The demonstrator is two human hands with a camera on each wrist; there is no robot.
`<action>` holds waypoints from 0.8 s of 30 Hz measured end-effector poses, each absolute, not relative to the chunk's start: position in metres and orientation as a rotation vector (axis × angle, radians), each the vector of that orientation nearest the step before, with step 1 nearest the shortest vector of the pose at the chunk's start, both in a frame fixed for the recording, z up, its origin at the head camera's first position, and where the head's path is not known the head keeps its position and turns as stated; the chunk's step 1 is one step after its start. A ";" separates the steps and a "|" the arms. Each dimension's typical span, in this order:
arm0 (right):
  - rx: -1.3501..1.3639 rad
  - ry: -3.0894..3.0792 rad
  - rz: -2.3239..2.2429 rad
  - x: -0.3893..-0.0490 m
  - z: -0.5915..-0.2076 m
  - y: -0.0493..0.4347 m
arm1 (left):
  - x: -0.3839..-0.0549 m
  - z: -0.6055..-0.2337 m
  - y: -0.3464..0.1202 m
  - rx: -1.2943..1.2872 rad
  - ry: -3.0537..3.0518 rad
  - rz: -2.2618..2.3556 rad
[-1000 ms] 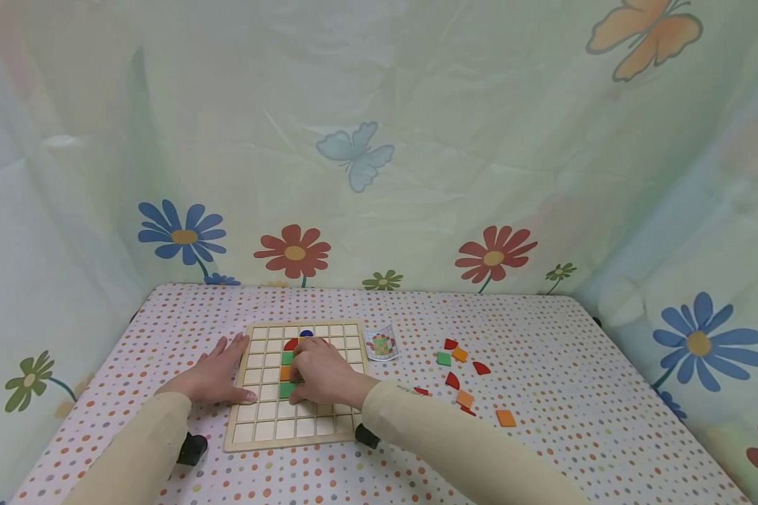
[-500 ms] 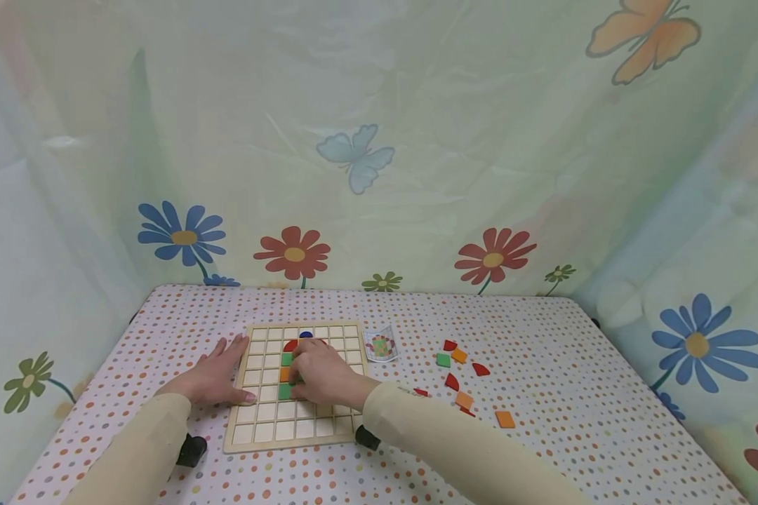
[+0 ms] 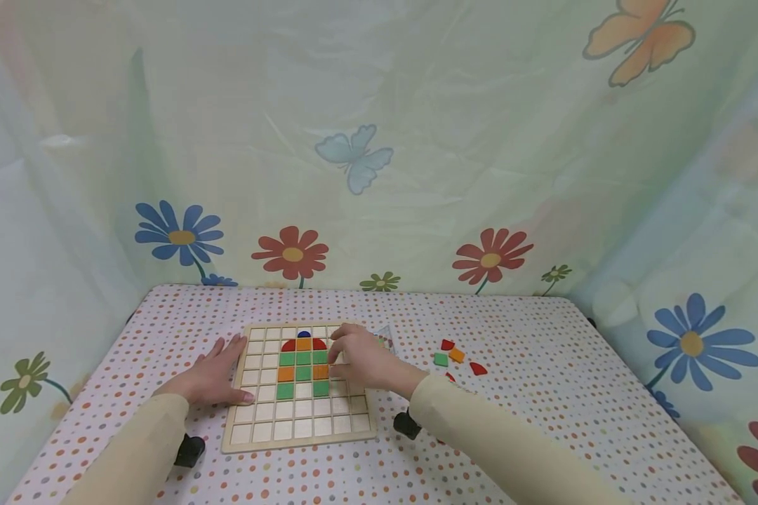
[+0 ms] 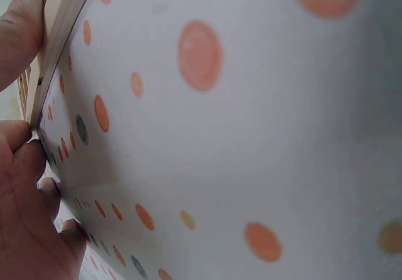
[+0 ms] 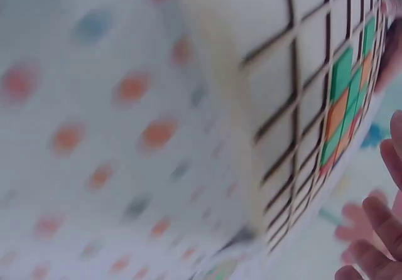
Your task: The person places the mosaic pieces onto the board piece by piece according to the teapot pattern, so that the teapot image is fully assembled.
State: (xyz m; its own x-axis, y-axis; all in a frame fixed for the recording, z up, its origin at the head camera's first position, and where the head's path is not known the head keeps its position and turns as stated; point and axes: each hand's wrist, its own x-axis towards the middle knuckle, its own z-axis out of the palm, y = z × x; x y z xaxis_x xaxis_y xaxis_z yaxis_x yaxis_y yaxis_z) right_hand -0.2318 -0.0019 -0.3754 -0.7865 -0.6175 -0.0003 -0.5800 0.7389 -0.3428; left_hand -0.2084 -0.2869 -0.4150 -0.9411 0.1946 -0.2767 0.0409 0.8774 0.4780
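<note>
My left hand (image 3: 210,376) rests with fingers spread at the left edge of a wooden grid board (image 3: 262,430); in the left wrist view its thumb (image 4: 17,38) lies on the board's rim. Over the board's right side hovers my right hand (image 3: 368,358), fingers loosely bent; the right wrist view shows them apart with nothing between. Tiles fill the middle cells: a blue rounded piece (image 3: 304,334) on top, an orange square (image 3: 304,344) between two red quarter circles (image 3: 288,346), then green squares (image 3: 303,373) and orange squares (image 3: 286,374) below.
A pattern card (image 3: 387,335) lies behind the board's right edge, mostly hidden by my right hand. Loose pieces lie farther right: a green square (image 3: 441,359), an orange square (image 3: 457,355) and red quarter circles (image 3: 478,368). My right sleeve (image 3: 480,428) covers others.
My right hand has lifted off the tiles and moved right, uncovering the middle and right tiles. Its forearm now hides some loose pieces and the hand covers part of the card. The left hand stays put.
</note>
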 end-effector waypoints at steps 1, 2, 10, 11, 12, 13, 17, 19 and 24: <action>-0.945 2.823 -0.524 -0.234 -0.375 0.005 | -0.208 -0.415 -0.287 0.177 2.731 0.683; -0.904 2.825 -0.545 -0.235 -0.374 0.012 | -0.208 -0.415 -0.287 0.177 2.731 0.680; -0.684 2.908 -0.651 -0.244 -0.371 0.068 | -0.210 -0.418 -0.288 0.167 2.732 0.693; -0.666 2.918 -0.649 -0.245 -0.371 0.074 | -0.210 -0.418 -0.288 0.168 2.732 0.693; -0.645 2.926 -0.647 -0.246 -0.371 0.080 | -0.210 -0.418 -0.288 0.169 2.732 0.693; -0.621 2.937 -0.639 -0.248 -0.371 0.086 | -0.210 -0.418 -0.288 0.170 2.734 0.691; -0.540 2.962 -0.625 -0.253 -0.372 0.105 | -0.210 -0.419 -0.287 0.173 2.738 0.687; -0.514 2.977 -0.613 -0.255 -0.373 0.113 | -0.210 -0.418 -0.287 0.171 2.737 0.690; -0.448 2.995 -0.599 -0.259 -0.376 0.131 | -0.210 -0.418 -0.287 0.165 2.731 0.698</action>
